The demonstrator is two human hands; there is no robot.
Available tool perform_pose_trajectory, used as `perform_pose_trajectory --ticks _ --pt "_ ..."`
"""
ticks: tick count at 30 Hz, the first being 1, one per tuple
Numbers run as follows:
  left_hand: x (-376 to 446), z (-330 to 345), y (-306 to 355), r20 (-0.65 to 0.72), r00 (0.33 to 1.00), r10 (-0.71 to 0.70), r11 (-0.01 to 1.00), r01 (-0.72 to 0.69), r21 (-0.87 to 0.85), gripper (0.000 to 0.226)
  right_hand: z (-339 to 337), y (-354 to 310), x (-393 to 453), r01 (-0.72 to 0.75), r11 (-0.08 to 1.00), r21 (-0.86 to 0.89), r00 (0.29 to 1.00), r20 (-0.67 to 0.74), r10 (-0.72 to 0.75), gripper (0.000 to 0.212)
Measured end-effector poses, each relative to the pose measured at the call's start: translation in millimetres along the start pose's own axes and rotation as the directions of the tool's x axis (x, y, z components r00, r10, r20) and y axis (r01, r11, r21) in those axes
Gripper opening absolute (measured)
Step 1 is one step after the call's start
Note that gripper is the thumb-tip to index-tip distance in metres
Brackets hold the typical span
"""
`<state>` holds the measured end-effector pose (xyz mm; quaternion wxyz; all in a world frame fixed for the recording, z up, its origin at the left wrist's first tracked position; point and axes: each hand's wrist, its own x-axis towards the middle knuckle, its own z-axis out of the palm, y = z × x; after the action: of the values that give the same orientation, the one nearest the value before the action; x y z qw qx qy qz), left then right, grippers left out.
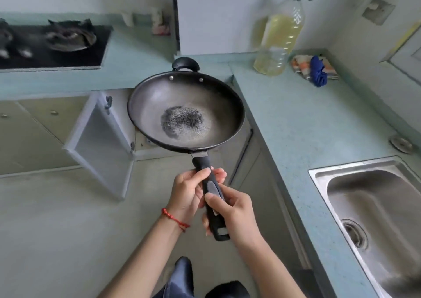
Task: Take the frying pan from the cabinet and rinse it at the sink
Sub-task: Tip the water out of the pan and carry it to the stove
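A black frying pan (185, 113) with a worn grey patch in its middle hangs level over the floor, in front of the open cabinet (102, 142). Its long black handle points toward me. My left hand (189, 190), with a red string at the wrist, grips the upper part of the handle. My right hand (234, 213) grips the handle lower down, near its end. The steel sink (323, 174) lies at the right, set into the blue-green counter, apart from the pan.
A large bottle of yellow oil (278, 35) and a bundle of cloths (314, 68) stand on the counter's back right. A black gas hob (50, 44) sits at the far left. The cabinet door (100, 142) swings out over the floor on the left.
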<state>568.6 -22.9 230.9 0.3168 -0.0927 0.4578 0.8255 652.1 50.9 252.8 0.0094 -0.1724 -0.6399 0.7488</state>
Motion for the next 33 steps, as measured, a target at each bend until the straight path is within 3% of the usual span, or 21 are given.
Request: perform_pose_trajectory --ticks 8,14,21,28,33 --pt "6.5 -99.8 92.9 -0.14 0.979 0.151 0.988 -0.155 -0.015 0.022 120.3 1.2 66.8 -0.013 1.0 -0.024 0.981 0.193 0.017 0.027" --pt "2.1 -163.2 145.0 -0.29 0.925 0.246 0.954 -0.284 -0.096 0.026 194.0 -2.4 105.8 -0.016 0.996 -0.088 0.916 0.399 0.05 0.027" --pt "-1.0 -232.6 183.9 -0.477 0.819 0.318 0.906 -0.41 -0.101 0.03 265.4 3.0 152.3 -0.007 0.986 -0.168 0.78 0.615 0.111 0.024" --pt "1.4 -293.7 223.9 -0.662 0.657 0.36 0.814 -0.569 -0.121 0.02 344.5 5.3 197.1 -0.011 0.976 -0.219 0.611 0.771 0.18 0.027" --pt "1.5 -326.4 253.0 -0.761 0.523 0.383 0.794 -0.608 -0.018 0.023 395.7 1.1 229.4 0.015 0.963 -0.27 0.458 0.858 0.234 0.025"
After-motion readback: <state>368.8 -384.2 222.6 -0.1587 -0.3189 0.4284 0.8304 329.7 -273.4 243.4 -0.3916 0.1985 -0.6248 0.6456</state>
